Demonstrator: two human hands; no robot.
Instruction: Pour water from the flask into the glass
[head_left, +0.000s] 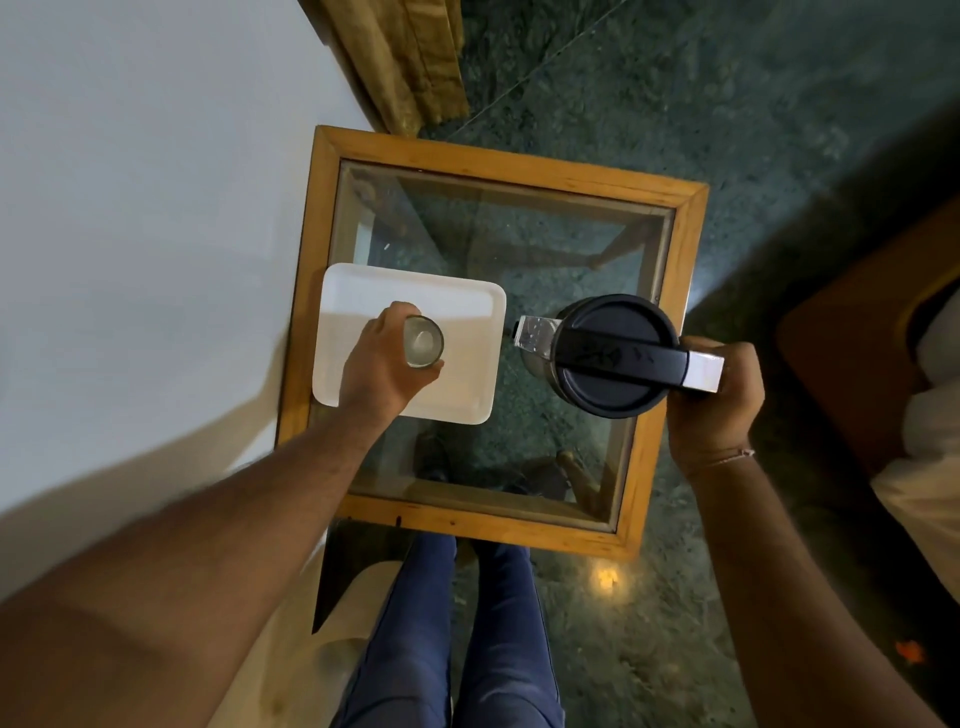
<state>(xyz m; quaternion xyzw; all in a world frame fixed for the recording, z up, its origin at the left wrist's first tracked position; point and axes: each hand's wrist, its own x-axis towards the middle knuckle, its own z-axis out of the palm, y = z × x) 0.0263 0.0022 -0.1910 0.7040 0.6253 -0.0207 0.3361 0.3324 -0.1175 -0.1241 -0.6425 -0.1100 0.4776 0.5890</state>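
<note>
Left hand (382, 364) grips glass (423, 340) over tray (467, 296); right hand (714, 400) grips flask (613, 356) beside tray's edge.

Dim warm indoor light, glare patch on the floor (607, 577), wide-angle bending and blur at edges.

Glass-topped counter (519, 171) with a white tray (467, 296)

The tray lay on its left side; green speckled floor (727, 104) showed beneath, a wooden chair (852, 332) stood right.

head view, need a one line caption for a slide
Left hand steadies the glass on a white tray while the right hand holds the black-lidded flask beside it.
</note>
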